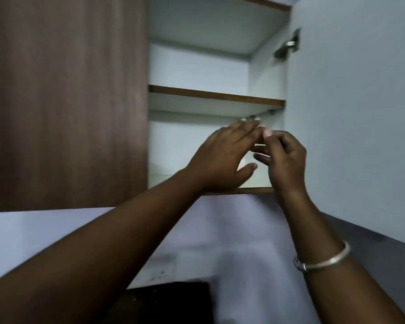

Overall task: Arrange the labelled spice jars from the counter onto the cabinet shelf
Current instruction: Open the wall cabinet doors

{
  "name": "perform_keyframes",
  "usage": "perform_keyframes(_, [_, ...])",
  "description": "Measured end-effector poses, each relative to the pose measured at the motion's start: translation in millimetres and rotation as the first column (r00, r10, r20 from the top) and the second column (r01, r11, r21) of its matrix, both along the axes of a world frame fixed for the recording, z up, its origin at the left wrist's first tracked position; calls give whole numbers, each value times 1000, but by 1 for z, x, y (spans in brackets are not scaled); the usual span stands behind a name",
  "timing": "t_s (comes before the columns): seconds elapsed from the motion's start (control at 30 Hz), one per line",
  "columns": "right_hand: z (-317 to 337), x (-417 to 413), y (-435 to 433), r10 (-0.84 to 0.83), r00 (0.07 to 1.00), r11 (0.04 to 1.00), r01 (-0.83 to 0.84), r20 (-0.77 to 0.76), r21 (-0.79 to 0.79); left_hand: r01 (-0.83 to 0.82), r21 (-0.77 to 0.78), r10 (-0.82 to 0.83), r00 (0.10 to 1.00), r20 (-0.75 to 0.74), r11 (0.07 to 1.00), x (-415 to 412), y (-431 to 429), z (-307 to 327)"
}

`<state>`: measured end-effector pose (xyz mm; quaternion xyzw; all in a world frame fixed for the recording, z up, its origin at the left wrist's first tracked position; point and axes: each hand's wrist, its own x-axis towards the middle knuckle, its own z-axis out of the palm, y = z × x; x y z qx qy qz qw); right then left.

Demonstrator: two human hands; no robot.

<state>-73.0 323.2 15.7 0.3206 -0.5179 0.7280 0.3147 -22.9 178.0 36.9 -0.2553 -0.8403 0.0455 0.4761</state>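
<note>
No spice jar is clearly visible in the head view. The wall cabinet stands open, and its lower shelf (255,190) and middle shelf (215,95) look bare. My left hand (222,157) reaches into the lower compartment with fingers stretched and thumb apart. My right hand (283,157) is beside it on the right, fingers curled, almost touching the left fingertips. A small pale strip shows between the two hands; blur hides what it is. Whatever the right fingers may hold is hidden.
The open white cabinet door (348,113) hangs at the right on a metal hinge (288,45). A closed brown door (63,101) fills the left. A silver bangle (323,260) is on my right wrist. Something dark (168,302) lies below, against the pale wall.
</note>
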Motion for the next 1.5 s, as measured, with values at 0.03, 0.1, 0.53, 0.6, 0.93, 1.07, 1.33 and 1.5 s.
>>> perform_keyframes(0.03, [6, -6, -25, 157, 985, 988, -157, 71, 5, -135, -20, 135, 991, -8, 991, 1, -21, 0])
perform_keyframes(0.1, [16, -13, -82, 364, 907, 927, -375, 212, 12, -364, 37, 364, 931, 14, 931, 5, -65, -1])
perform_keyframes(0.53, [21, 16, -204, 500, 764, 799, -589, 408, 124, -514, 348, 486, 857, 171, 784, 29, -157, -36])
perform_keyframes(0.6, [11, 33, -192, 582, 736, 767, -638, 346, 67, -468, 383, 489, 871, 46, 797, 48, -145, -49])
perform_keyframes(0.93, [-5, 202, -207, 858, 476, 505, -849, -192, 155, -117, 546, 190, 979, -80, 830, 273, -124, -59])
perform_keyframes(1.07, [-6, 264, -243, 864, 390, 465, -860, -318, 209, -159, 640, 234, 972, -32, 751, 355, -145, -58])
perform_keyframes(1.33, [-6, 379, -348, 895, 301, 407, -854, -330, 324, 3, 889, 310, 937, -162, 457, 472, -200, -48])
perform_keyframes(1.5, [5, 404, -386, 960, 236, 278, -876, -152, 394, -10, 935, 307, 946, -106, 354, 504, -231, -46])
